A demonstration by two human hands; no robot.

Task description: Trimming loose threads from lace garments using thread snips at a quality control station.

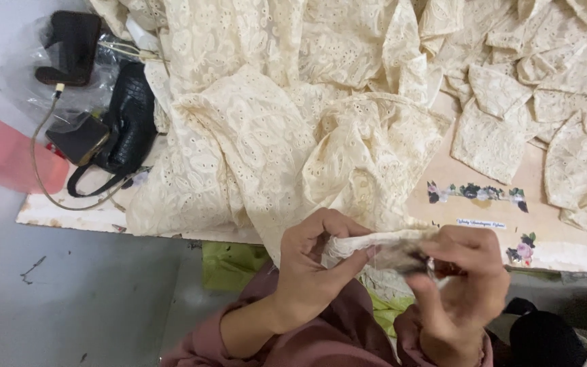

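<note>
Black handbag [127, 119]: lying at left end of the table [558, 248], beside a clear plastic bag [25, 64] with a dark boot-shaped thing; thin beige cord curling round it.
Cream lace fabric [259, 129]: heaped over the middle of table, hanging over near edge down to the hands.
Left hand [310, 265]: below table edge; fingers curled, thumb and fingertips pinching a rolled edge of the lace.
Right hand [460, 282]: just beside the left, blurred; fingers bent and pressed together on same lace edge; small thing maybe between them, cannot tell what.
Cut lace pieces [490, 136]: spread over right part of table; flower stickers near them.
</note>
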